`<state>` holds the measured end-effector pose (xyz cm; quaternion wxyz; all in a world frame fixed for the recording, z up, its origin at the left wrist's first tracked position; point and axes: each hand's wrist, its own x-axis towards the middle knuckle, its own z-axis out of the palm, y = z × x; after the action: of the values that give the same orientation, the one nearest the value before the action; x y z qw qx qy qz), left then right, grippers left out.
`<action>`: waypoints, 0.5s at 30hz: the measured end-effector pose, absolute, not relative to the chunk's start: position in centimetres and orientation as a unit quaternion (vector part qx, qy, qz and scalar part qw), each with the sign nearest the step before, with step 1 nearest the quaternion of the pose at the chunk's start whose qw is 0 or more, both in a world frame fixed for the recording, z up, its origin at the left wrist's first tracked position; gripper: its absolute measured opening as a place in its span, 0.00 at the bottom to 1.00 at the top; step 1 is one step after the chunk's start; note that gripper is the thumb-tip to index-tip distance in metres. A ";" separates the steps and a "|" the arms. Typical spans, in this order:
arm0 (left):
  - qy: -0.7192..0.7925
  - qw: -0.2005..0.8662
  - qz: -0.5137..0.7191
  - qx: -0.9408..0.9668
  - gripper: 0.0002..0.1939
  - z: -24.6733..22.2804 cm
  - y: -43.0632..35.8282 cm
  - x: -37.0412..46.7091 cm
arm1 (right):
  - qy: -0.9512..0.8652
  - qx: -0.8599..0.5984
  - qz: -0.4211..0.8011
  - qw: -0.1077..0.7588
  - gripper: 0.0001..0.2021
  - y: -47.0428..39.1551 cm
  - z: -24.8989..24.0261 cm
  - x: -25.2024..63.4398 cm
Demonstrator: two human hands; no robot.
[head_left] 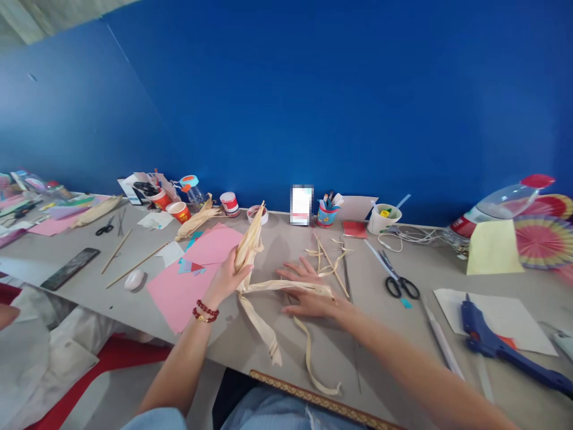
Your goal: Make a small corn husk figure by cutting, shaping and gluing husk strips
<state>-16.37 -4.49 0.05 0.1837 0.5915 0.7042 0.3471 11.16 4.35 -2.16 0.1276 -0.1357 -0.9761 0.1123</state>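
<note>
— Noted: tan, pleated corn-husk bundle (pixel 250 242), pinched between thumb and fingers of bare left hand (pixel 228 279), over flat grey tabletop (pixel 282 237); under long cream husk strip (pixel 268 286), bare right hand (pixel 305 303) with loosely spread fingers

— Likeliest trouble?

— Possible tearing near base of bundle, if tugged sideways while dry; possible slipping or unfurling, from too loose a pinch

The far phone (pixel 301 206) is blurred into blocks, a pale husk strip (pixel 273 286) hides part of the right hand (pixel 313 303), and the right edge cuts off a blue glue gun (pixel 492 344).
</note>
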 end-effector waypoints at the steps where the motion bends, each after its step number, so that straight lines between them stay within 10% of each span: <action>1: 0.702 0.190 0.347 0.592 0.31 0.0 -4.5 -16.3 | -0.978 -0.122 0.118 0.121 0.31 4.0 -2.6 11.0; 15: 0.788 0.106 0.229 0.562 0.39 -1.7 -4.6 -17.2 | -0.938 -0.308 0.048 0.154 0.23 4.1 -1.2 17.6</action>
<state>-17.18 -4.62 -1.68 0.1057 0.5622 0.7876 0.2291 17.60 4.10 -1.21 0.1541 -0.3075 -0.9377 0.0481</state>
